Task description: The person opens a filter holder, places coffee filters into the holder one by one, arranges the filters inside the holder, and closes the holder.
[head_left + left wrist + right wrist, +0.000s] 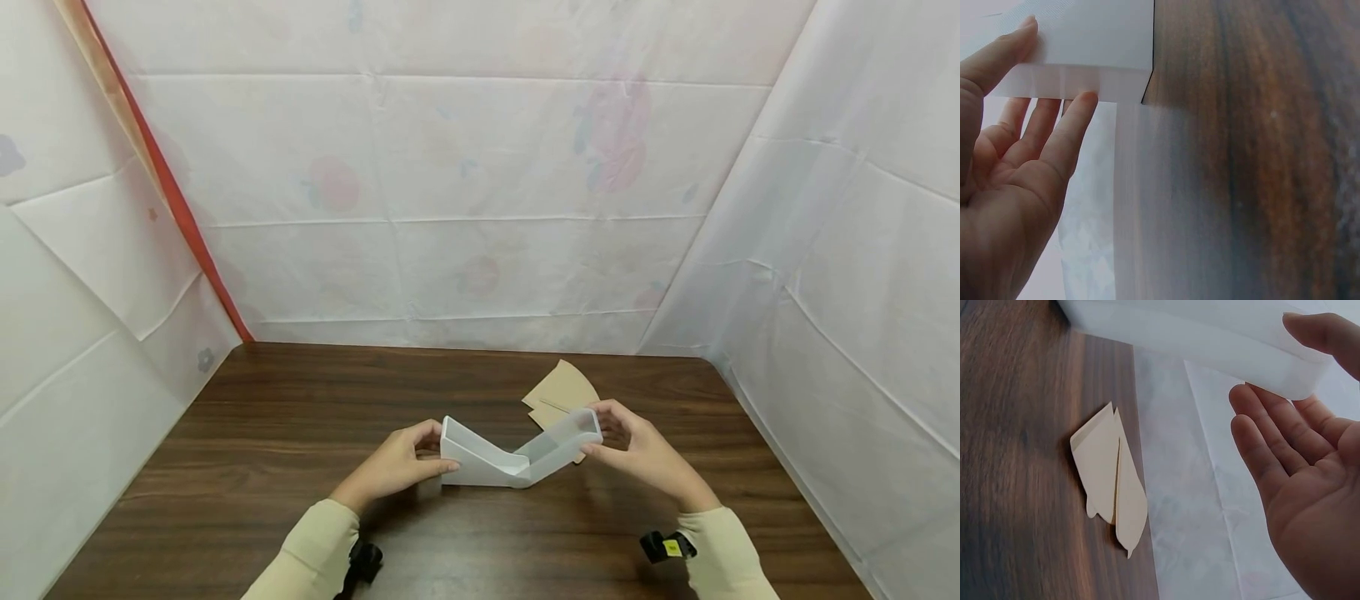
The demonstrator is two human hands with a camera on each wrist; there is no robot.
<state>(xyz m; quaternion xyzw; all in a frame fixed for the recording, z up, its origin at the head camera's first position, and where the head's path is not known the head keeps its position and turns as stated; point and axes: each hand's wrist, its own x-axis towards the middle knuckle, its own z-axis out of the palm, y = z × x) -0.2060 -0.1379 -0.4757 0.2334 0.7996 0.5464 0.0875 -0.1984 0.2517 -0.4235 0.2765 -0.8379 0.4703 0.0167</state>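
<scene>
A white plastic hinged box [480, 465] lies open above the dark wooden table, its two trough-like halves forming a shallow V. The right half, a translucent cover [558, 452], tilts upward from the hinge. My left hand [397, 463] grips the left end, thumb in front and fingers behind; in the left wrist view the thumb lies on the broad white face [1094, 34]. At the raised right end, my right hand [645, 454] pinches the cover between thumb and fingers. Its palm and fingers show beside the white cover [1197, 334] in the right wrist view.
Tan paper or card pieces [561, 387] lie behind the cover, partly hidden by it; the right wrist view shows them overlapping. White patterned sheeting [465, 167] hangs behind the table [315, 392] and at both sides. A red strip [168, 183] runs down the left corner.
</scene>
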